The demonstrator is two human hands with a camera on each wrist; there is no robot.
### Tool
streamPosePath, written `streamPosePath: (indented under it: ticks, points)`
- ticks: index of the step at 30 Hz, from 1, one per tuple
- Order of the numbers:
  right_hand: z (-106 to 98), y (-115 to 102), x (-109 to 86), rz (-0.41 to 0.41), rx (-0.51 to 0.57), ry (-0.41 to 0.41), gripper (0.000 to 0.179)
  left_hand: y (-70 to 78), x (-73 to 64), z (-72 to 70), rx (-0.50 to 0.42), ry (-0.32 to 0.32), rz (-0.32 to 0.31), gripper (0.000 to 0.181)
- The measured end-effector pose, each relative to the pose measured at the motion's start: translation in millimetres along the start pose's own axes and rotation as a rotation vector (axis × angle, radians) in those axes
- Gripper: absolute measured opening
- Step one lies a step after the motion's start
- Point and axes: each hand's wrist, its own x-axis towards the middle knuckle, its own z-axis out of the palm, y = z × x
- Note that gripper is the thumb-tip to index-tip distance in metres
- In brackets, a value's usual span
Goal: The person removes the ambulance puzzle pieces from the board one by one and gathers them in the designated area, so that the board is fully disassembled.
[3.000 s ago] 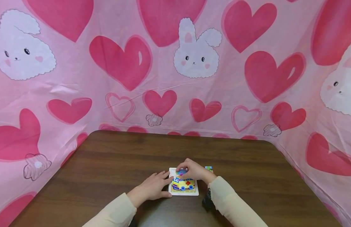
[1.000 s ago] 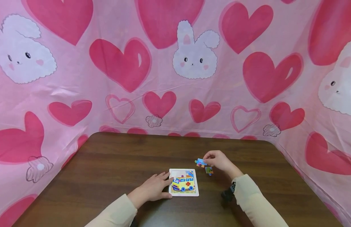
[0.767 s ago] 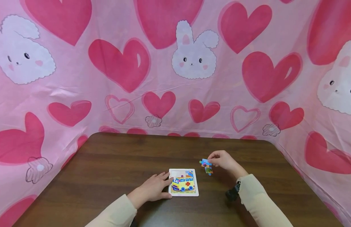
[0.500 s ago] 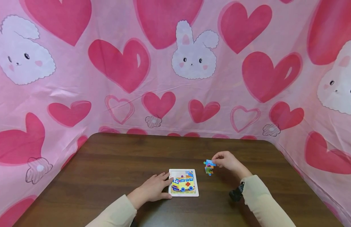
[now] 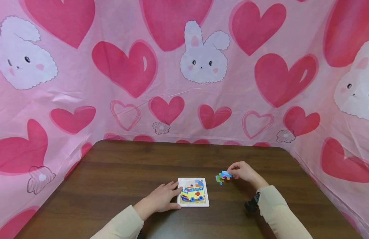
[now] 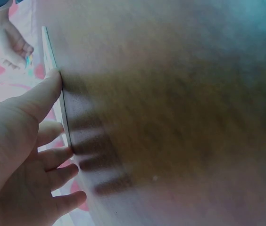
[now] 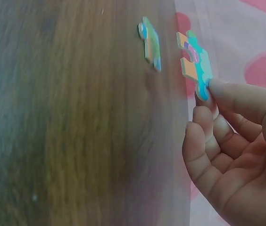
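My right hand [image 5: 245, 172] pinches a blue and orange jigsaw puzzle piece [image 7: 200, 59] between thumb and fingers, lifted above the tabletop. A second puzzle piece [image 5: 218, 179], mostly green, lies on the table just left of it, and the two overlap in the head view. On the left, my left hand [image 5: 159, 199] rests with fingers extended against the left edge of a white-framed puzzle board [image 5: 194, 205]. That board shows a yellow ambulance, with a pale bare patch at its upper left. The left wrist view catches the board's edge [image 6: 48, 49] side-on.
The brown wooden table [image 5: 136, 162] has rounded far corners. Pink cloth [image 5: 172, 83] with hearts and rabbits hangs behind and at both sides. A black wrist device [image 5: 252, 203] sits below the right sleeve.
My right hand, earlier over the board, has carried the blue piece away to the right, past the green piece, and lowered slightly. The left hand stays at the board's edge.
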Motion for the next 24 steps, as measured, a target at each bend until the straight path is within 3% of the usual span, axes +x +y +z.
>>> streamPosePath:
  ticks: [7,24]
  points:
    - [-3,4,-5.2,0.07,-0.009,0.001,0.011,0.5,-1.0,-1.0,0.007,0.005,0.005,0.066]
    - [-2,17,-2.4,0.124,-0.046,0.02,0.009,1.8,-2.0,-2.9,0.019,0.008,0.012,0.066]
